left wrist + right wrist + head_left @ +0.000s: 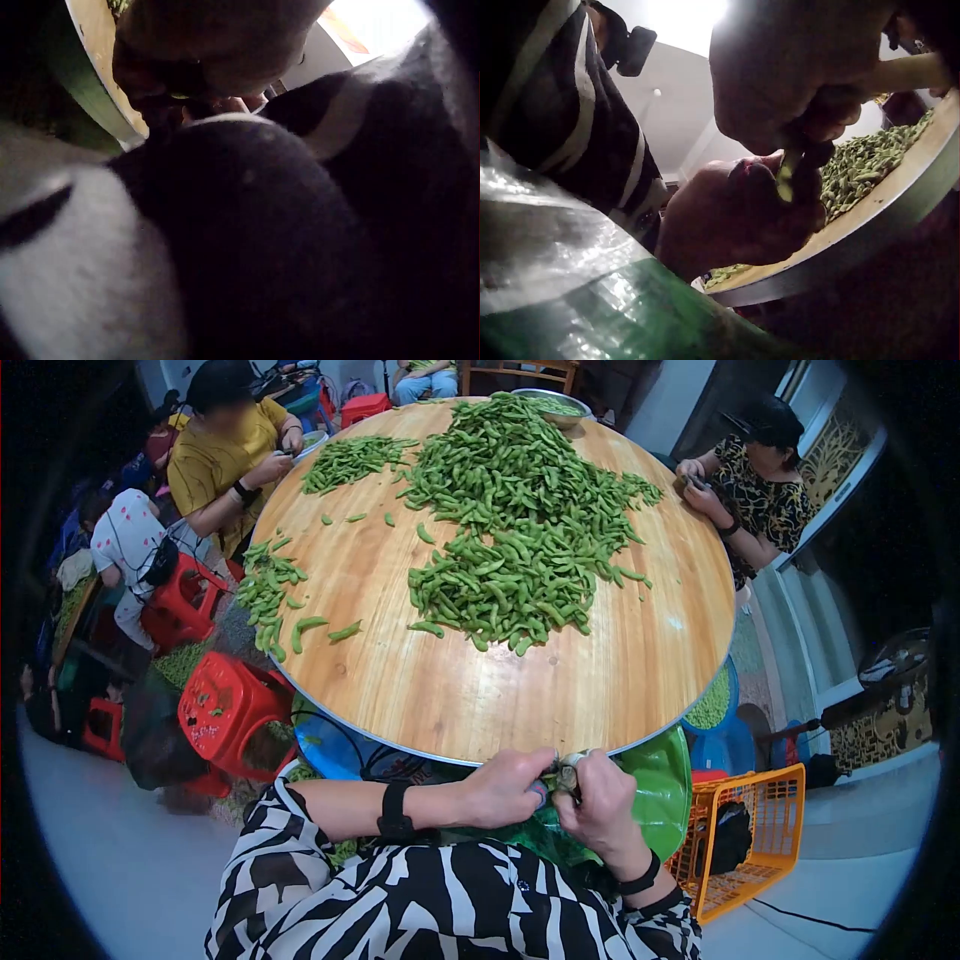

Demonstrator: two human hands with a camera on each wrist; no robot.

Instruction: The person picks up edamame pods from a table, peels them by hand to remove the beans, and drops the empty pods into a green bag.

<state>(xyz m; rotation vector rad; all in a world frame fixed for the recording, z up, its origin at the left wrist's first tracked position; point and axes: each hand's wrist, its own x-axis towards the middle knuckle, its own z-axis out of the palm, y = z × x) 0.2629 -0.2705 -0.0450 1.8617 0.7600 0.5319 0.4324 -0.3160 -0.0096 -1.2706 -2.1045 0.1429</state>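
In the head view both hands meet just off the near edge of the round wooden table [470, 735]. The left hand [505, 788] has its fingers curled, pinching a green pod. Close against it, the right hand [598, 800] is curled too, with a small pale and dark item at its fingers that I cannot name. The right wrist view shows the green pod [785, 182] between the right hand [795, 75] above and the left hand [739, 214] below. In the left wrist view a sleeve hides most of the work. A large heap of green pods [510, 490] lies on the table.
Smaller pod piles [355, 463] lie at the table's left. A metal bowl [552, 407] stands at the far edge. Below the near edge are a green bag [660, 785] and an orange crate [745, 840]. Red stools [225, 710] stand left; other people sit at both sides.
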